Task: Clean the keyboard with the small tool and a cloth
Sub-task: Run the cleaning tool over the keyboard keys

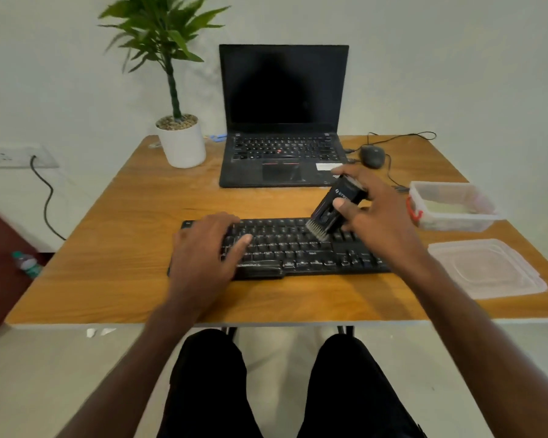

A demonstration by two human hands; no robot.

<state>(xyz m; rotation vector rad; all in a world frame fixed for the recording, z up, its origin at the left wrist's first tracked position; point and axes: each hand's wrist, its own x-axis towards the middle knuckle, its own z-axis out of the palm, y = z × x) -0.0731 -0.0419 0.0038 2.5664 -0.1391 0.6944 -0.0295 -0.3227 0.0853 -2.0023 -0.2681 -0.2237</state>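
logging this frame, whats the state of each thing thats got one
laptop: open, screen dark
container: open, lid off
lid: flat on table
brush tool: held tilted, bristles on keys
left hand: flat on keyboard
right hand: gripping the tool

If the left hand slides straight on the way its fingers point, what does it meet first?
Probably the brush held by the right hand. The left hand lies flat on the keyboard, fingers pointing right along the keys.
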